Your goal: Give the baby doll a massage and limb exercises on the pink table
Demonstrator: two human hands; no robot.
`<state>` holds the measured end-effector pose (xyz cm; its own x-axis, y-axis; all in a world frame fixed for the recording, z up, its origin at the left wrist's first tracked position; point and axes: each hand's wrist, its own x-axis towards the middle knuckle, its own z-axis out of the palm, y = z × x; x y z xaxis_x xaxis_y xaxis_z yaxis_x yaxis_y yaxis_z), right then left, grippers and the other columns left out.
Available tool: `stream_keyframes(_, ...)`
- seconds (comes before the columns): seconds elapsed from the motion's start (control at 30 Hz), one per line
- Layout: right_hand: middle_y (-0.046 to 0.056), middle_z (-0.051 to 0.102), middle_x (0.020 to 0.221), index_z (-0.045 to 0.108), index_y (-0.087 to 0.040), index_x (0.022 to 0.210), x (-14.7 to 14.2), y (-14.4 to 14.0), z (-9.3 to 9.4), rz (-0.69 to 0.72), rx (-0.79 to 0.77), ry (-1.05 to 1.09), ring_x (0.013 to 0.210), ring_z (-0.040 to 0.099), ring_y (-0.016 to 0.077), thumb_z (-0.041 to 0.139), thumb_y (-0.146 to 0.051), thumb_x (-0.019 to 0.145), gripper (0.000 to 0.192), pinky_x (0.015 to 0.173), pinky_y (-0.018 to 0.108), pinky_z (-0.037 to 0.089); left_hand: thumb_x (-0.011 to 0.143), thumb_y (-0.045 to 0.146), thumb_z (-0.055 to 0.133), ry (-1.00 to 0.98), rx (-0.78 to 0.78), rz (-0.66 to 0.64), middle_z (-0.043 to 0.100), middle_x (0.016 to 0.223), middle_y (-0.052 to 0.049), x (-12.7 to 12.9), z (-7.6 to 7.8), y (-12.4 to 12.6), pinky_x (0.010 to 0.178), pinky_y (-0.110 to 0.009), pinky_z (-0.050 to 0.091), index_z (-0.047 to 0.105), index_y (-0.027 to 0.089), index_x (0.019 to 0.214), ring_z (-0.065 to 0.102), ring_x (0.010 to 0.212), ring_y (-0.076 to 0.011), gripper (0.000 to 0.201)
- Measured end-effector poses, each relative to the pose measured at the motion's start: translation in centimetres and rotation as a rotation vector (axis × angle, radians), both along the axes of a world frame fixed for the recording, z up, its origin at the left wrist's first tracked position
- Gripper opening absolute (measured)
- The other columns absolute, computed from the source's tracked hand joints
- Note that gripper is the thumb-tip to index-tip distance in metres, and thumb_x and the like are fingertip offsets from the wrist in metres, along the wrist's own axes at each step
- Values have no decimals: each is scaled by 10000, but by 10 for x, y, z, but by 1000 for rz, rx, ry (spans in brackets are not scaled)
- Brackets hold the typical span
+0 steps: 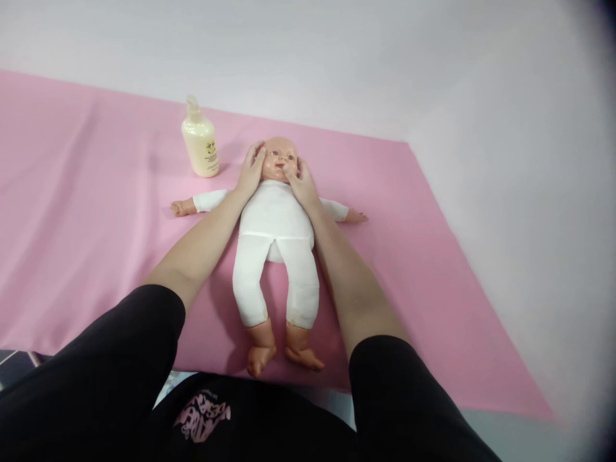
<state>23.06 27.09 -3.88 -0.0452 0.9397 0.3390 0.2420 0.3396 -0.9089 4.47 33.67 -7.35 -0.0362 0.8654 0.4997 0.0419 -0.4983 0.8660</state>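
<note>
Doll (276,212) is lying face-up on pink cloth (409,269) while the left hand (250,171) and right hand (304,185), both unclenched, are cupping its head (280,149).

Doll (276,212) in white lying face up on pink-covered surface (433,308), left hand (251,170) and right hand (305,184) cupping its head (279,149); cream pump bottle (199,144) upright, near left hand

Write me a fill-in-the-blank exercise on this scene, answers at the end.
The doll lies on its ____.
The cloth beneath it is ____.
The left hand and right hand touch opposite ____ of its head.
The pump bottle stands nearer the ____ hand.

Missing words: back; pink; sides; left.
</note>
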Motion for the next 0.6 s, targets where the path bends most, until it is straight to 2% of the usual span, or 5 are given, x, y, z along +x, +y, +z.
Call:
stream_keyframes(0.13,182,661,1541,578,-209,1466,0,-2,0,16,-40,20,1454,638,323,794,-828,751,970,1284,496,487,737,920,769,89,4,-21,506,1670,-165,-2,9,-14,1364,-532,301,566,265,1475,410,1618,-386,1007)
stream_keyframes(0.2,177,649,1557,572,-218,1482,1,-3,1,16,-54,23,1474,623,325,808,-818,746,978,1292,490,479,689,889,836,121,26,-31,478,1695,-171,-2,14,-20,1377,-544,270,558,267,1490,350,1649,-408,1051)
stream_keyframes(0.4,181,619,1595,573,-205,1494,1,-4,2,0,-48,-7,1533,568,328,790,-810,782,959,1336,492,423,638,883,875,163,58,-32,443,1703,-197,-1,18,-27,1392,-550,211,522,249,1536,272,1678,-427,1154)
stream_keyframes(0.5,151,626,1596,585,-241,1485,2,-3,0,27,-24,-7,1518,585,299,692,-830,857,867,1329,498,431,704,884,833,145,59,-31,460,1690,-184,-1,16,-26,1400,-533,192,522,257,1540,270,1683,-405,1091)
stream_keyframes(0.6,141,639,1583,594,-253,1467,3,0,-3,42,13,-19,1488,612,282,591,-880,889,853,1306,508,457,720,904,802,144,58,-27,460,1689,-181,-2,13,-22,1397,-523,200,518,264,1544,300,1671,-399,1082)
